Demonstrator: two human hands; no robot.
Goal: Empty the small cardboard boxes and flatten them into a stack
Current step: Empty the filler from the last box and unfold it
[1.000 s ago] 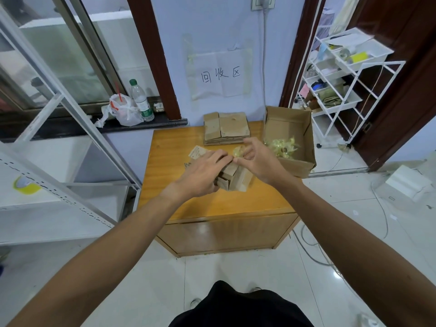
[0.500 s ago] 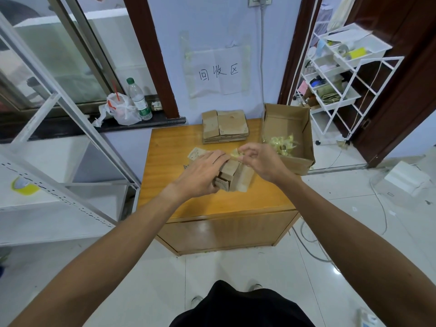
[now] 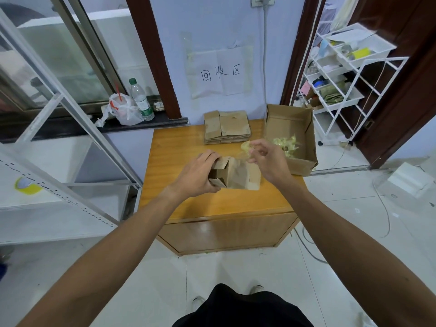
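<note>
Head view: a person stands at a wooden cabinet [image 3: 188, 149] with both bare arms stretched over its top.
Left: the left hand [image 3: 198, 172] grips the small cardboard box [image 3: 236, 173] by its left end, with the fingers curled over the top and the thumb underneath.
Box: it sits over the middle of the cabinet top with its end flaps hanging open (I cannot tell whether it rests on the wood or is lifted clear).
Right: the right hand [image 3: 269, 159] is raised just beside the box's upper right corner. Its thumb and fingertips pinch a yellowish wrapped piece [image 3: 245, 146], and the other fingers are loosely curled.
Wrapper: blurred, crinkly and partly clear, it hangs between the box and the open carton [image 3: 283, 121].
Carton: it stands on the cabinet's right rear corner and holds a heap of yellowish pieces [image 3: 285, 143].
Stack: the flattened boxes [image 3: 227, 127] lie at the rear centre against the wall, below a paper sign [image 3: 220, 72].
Sill: a bottle [image 3: 141, 100] stands beside a tied plastic bag [image 3: 125, 109], well to the left.
</note>
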